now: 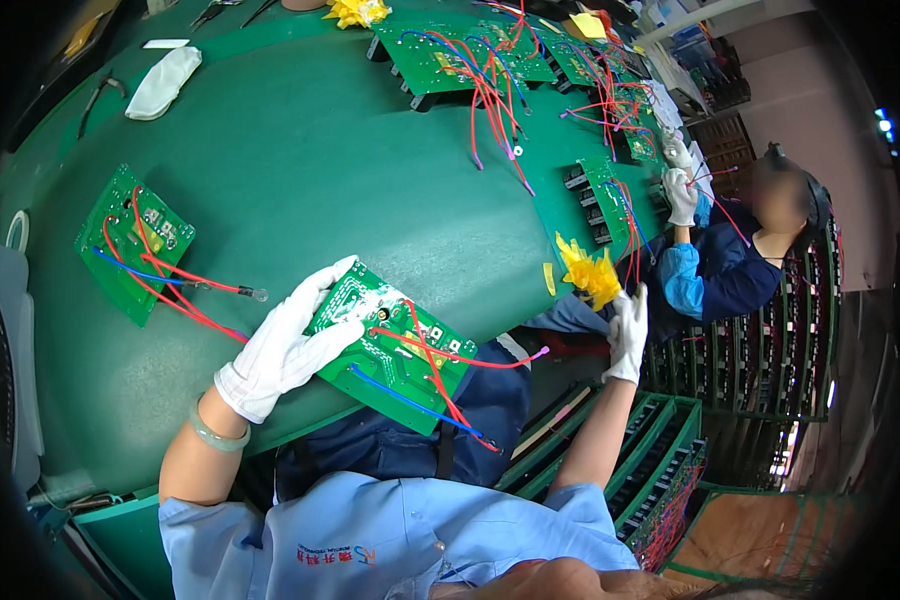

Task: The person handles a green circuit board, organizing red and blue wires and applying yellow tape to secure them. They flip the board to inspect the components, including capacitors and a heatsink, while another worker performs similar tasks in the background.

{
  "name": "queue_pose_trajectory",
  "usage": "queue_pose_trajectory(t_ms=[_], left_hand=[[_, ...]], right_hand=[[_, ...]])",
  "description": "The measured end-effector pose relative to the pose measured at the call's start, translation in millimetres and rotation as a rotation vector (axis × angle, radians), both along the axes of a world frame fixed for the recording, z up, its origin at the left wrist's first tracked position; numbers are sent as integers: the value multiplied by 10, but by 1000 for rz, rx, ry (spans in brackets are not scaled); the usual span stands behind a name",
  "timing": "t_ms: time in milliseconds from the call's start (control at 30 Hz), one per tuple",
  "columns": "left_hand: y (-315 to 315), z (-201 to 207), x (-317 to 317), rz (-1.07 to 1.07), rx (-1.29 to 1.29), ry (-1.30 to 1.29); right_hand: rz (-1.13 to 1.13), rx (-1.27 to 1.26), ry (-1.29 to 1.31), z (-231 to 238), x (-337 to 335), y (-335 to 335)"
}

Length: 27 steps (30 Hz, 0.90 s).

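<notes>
My left hand [292, 345], in a white glove, grips the upper left end of a green circuit board [385, 372]. Its thumb lies across the top face, and the board is tilted over the table's near edge. Red wires and one blue wire run across the board toward its right side. My right hand [627, 335], also gloved, is raised beside a bunch of yellow tape pieces [590, 272] at the table's right edge. Its fingers are stretched upward and apart, with nothing visible in them; whether a fingertip touches the tape I cannot tell.
Another wired circuit board [135, 245] lies at the left on the green table [300, 170]. Several more boards [460, 60] line the far side. A white cloth item [164, 83] lies far left. At the right a co-worker [740, 240] handles wires; green racks [650, 440] stand below.
</notes>
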<state>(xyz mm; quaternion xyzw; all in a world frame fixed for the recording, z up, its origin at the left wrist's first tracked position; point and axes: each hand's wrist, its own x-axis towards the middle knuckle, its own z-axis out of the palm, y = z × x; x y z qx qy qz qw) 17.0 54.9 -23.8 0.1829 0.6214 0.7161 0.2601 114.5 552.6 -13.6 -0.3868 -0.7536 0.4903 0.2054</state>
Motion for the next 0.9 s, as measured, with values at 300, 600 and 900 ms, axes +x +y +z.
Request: queue_pose_trajectory(t_ms=[300,600,900], left_hand=[[-10,104,-13,-40,-15,-31],[-6,36,-31,-68,-44,15],[-16,33,-30,-66,-51,7]], right_hand=[[119,390,262,-431,-8,-681],[400,273,282,-679,-408,-105],[437,1376,48,-490,-454,-57]])
